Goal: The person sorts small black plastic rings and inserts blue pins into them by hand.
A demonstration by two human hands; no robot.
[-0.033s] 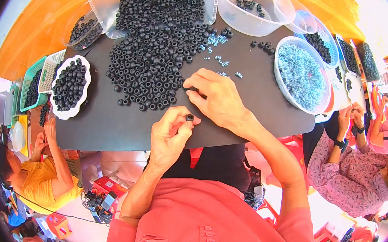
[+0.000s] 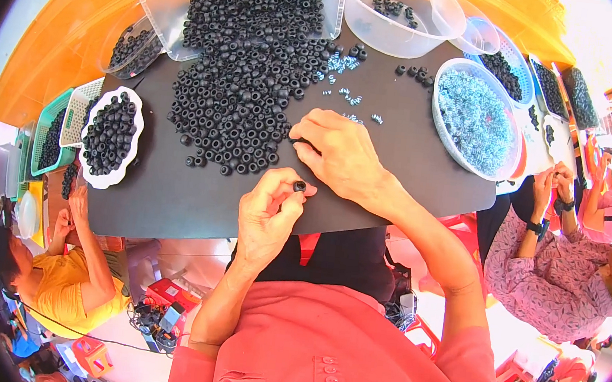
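Observation:
My left hand [image 2: 266, 217] is closed in a pinch on a small round black part with a hole in it [image 2: 299, 186], near the table's front edge. My right hand [image 2: 344, 150] lies just beyond it, fingers curled round something black [image 2: 303, 142] that is mostly hidden. Close to both hands spreads a big heap of similar round black parts [image 2: 245, 95], spilling from a clear bin [image 2: 154, 3]. Several small shiny coil springs [image 2: 349, 97] are scattered on the dark table [image 2: 397, 171] beyond my right hand.
A round tub of springs [image 2: 474, 119] stands at the right. Behind it are a clear tub [image 2: 396, 40] and a blue basket [image 2: 521, 94] with black parts. A white scalloped dish [image 2: 112, 137] sits left. Co-workers [image 2: 79, 286] sit at both sides.

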